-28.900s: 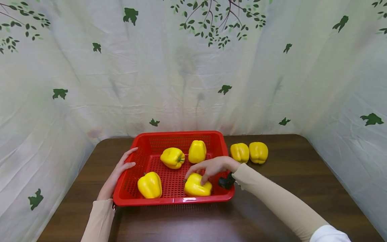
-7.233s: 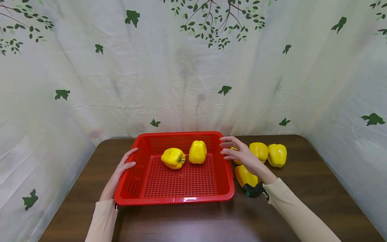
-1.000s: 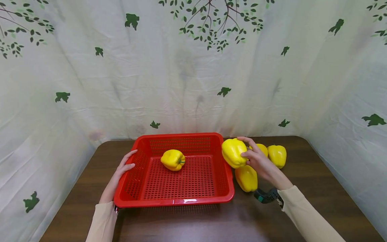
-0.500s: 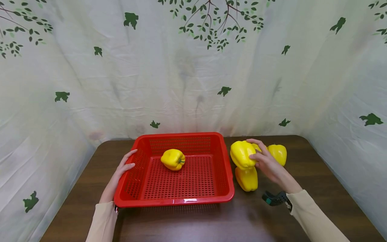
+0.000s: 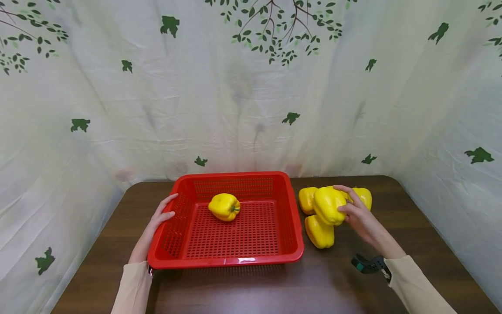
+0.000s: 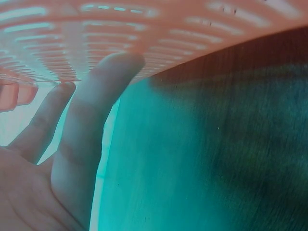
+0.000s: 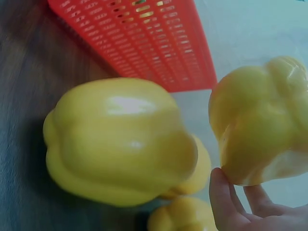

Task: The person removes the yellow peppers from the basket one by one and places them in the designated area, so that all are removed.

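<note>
My right hand [image 5: 362,218] holds a yellow bell pepper [image 5: 327,205] between thumb and fingers, over the peppers right of the red basket. In the right wrist view the held pepper [image 7: 262,120] is raised, fingertips against its lower end. Below it a second pepper [image 5: 319,233] lies on the table. My left hand [image 5: 157,220] rests at the basket's [image 5: 188,262] left side, fingers extended. In the left wrist view, its digits [image 6: 86,130] meet the slotted basket wall [image 6: 187,36]. One pepper [image 5: 224,207] lies inside the basket.
Behind the held pepper are another pepper [image 5: 307,200] beside the basket and one more [image 5: 364,198] farther right, partly covered by the hand. The brown wooden table [image 5: 235,292] ends at a pale leaf-print curtain [image 5: 243,109] at the back and sides.
A second ago the held pepper was at the basket's right rim; my right hand has carried it right and slightly down. Earlier, more peppers lay in the basket. My left hand has stayed put.
</note>
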`<action>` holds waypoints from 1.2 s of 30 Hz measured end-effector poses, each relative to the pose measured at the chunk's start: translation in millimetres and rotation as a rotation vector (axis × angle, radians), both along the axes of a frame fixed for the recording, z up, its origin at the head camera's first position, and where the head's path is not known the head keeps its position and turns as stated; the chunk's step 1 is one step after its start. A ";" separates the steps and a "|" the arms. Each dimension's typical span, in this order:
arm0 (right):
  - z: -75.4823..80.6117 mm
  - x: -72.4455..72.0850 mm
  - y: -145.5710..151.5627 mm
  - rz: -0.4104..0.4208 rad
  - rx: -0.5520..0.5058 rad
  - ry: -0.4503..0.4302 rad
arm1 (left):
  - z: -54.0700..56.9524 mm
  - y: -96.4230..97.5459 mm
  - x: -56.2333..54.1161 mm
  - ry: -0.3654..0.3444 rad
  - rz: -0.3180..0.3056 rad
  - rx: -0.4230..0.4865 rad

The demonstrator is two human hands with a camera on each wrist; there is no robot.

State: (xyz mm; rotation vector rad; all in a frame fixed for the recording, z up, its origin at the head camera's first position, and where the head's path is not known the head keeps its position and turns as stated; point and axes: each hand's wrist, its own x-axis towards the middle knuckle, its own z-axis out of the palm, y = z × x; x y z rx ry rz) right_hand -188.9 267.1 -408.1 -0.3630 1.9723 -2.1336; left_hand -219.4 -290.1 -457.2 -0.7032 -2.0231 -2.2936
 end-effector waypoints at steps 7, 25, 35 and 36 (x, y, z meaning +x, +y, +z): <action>-6.4 5.4 12.2 -0.040 -0.008 0.000 | -1.1 -1.0 -1.1 0.023 0.000 -0.007; -22.8 18.9 36.7 -0.074 -0.006 0.048 | -1.7 -0.8 -0.7 0.033 0.026 -0.025; -36.4 22.0 43.4 -0.115 0.061 0.031 | -1.2 -0.6 0.8 0.003 0.024 -0.018; -37.9 22.2 44.2 -0.117 0.067 0.030 | -1.0 -0.8 1.2 -0.003 0.023 -0.019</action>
